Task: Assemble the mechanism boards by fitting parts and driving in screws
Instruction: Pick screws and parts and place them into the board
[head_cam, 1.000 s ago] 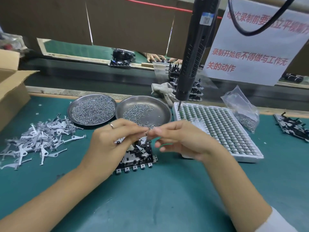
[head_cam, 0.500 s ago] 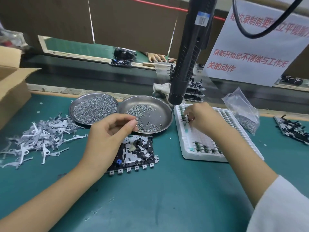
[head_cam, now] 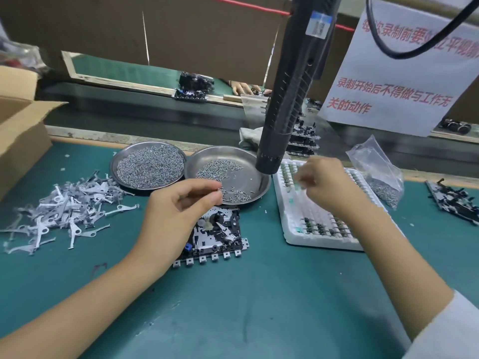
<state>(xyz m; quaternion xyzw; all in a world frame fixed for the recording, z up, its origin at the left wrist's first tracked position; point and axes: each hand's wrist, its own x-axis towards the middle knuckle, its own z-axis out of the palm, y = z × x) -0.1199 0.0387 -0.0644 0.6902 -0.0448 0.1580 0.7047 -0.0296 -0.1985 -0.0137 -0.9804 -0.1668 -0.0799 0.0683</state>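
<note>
Green mat [head_cam: 233, 307] fills the near part of my view, w/ both forearms coming in from the bottom corners. Mechanism board [head_cam: 217, 235] lies flat on the mat at center, row of small metal tabs along its near edge. Left hand [head_cam: 176, 213] hovers over the board's left side, fingers curled w/ thumb and index tips pressed together just above the board's far edge; can't tell if there's a screw in that pinch, too small. Fingertips sit right at the near rim of the right-hand steel dish, not touching the board as far as I can see.

Right hand [head_cam: 326, 185] is over the white foam tray [head_cam: 293, 224], well to the right of the board, fingers loosely curled downward. It's blurred, so I can't tell if it's holding anything.

Left of the board there's a pile of stamped metal levers [head_cam: 64, 211]. Beyond the hands are two round dishes: left dish [head_cam: 147, 165] heaped w/ screws, right dish [head_cam: 228, 172] w/ a thin scatter. Plastic bag of screws [head_cam: 375, 169] sits right of the tray, and another board [head_cam: 456, 200] lies near the right edge.

Black electric screwdriver [head_cam: 293, 94] hangs above the tray's far-left corner. Cardboard box [head_cam: 18, 125] far left, paper sign w/ red text [head_cam: 399, 81] far right, conveyor behind.
</note>
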